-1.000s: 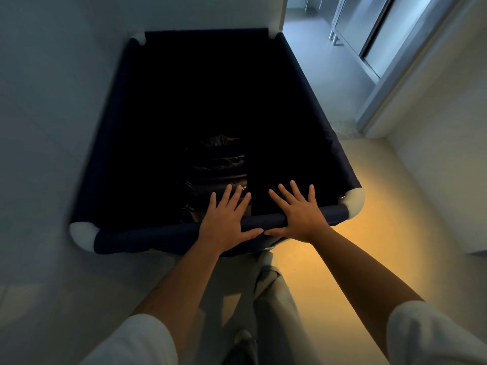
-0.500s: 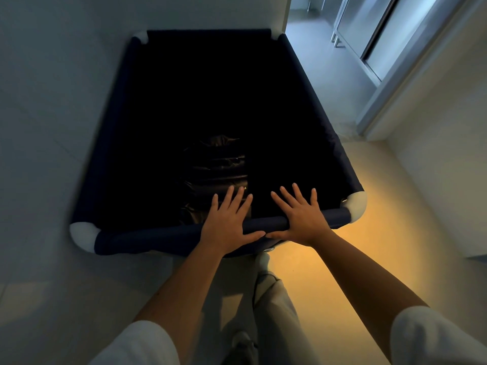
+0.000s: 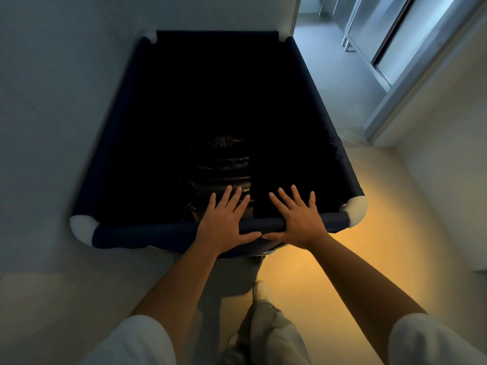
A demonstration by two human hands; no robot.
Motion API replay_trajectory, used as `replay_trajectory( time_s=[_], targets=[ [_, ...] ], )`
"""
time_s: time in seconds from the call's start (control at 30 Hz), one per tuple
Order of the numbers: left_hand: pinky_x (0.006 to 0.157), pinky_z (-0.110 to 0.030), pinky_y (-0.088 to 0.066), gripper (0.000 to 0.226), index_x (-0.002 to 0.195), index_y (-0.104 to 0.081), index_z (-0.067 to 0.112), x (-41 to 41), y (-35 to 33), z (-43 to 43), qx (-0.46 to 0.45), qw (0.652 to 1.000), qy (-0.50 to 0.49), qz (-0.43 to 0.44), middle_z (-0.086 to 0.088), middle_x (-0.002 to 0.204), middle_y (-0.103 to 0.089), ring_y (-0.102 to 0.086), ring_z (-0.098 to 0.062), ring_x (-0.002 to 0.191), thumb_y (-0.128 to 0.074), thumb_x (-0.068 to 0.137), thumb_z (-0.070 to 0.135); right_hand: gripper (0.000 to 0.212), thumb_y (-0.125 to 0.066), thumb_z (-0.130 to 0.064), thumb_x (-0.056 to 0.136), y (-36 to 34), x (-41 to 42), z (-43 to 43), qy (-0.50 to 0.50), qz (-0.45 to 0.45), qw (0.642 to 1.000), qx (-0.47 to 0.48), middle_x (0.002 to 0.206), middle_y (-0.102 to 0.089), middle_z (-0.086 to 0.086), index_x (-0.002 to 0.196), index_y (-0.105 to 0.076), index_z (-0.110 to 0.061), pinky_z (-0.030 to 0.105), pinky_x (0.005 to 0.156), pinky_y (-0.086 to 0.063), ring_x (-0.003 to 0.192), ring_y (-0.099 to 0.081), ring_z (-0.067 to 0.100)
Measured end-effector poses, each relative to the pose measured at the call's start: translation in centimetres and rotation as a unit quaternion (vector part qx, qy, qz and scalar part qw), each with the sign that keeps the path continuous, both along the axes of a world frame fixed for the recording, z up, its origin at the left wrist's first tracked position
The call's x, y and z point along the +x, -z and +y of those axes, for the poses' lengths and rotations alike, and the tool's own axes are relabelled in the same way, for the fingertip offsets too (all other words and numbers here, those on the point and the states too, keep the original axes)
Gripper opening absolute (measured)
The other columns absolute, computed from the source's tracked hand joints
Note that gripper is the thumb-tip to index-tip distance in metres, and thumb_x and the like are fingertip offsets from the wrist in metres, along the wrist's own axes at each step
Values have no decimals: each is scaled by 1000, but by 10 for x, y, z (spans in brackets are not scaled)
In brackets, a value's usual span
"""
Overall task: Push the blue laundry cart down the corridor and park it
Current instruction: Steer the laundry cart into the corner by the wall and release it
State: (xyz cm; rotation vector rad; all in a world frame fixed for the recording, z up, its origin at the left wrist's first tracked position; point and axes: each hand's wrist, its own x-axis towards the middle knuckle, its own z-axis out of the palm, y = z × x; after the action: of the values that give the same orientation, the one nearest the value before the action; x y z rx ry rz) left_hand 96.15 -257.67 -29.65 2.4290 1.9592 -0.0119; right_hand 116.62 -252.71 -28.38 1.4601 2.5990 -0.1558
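- Cart: matt dark-blue cloth; smooth white plastic caps at the corners.
- Bag inside: glossy, crinkled black plastic.
- Floor: smooth.

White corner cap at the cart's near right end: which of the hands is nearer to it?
Right hand, beside the cap; left hand sits mid-rail, farther away.

The inside of the blue laundry cart is almost black; only a dim, crumpled dark bundle shows near its near rail, too dark to identify. The cart's wheels are hidden beneath it. Both white sleeves are cut off by the bottom edge.
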Motion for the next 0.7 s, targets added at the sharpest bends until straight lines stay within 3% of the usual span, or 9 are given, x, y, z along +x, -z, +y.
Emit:
replay_trajectory(
  time_s=[0.7],
  targets=[
    [112, -50, -7, 97, 146, -17, 19, 6, 1, -5, 16, 1000, -25, 2, -10, 155, -16, -6, -27, 143, -8, 71, 80, 102, -36, -82, 71, 7, 2, -4, 18, 19, 999, 24, 158, -3, 5, 148, -1, -26, 57, 110, 11, 144, 10, 30]
  ],
)
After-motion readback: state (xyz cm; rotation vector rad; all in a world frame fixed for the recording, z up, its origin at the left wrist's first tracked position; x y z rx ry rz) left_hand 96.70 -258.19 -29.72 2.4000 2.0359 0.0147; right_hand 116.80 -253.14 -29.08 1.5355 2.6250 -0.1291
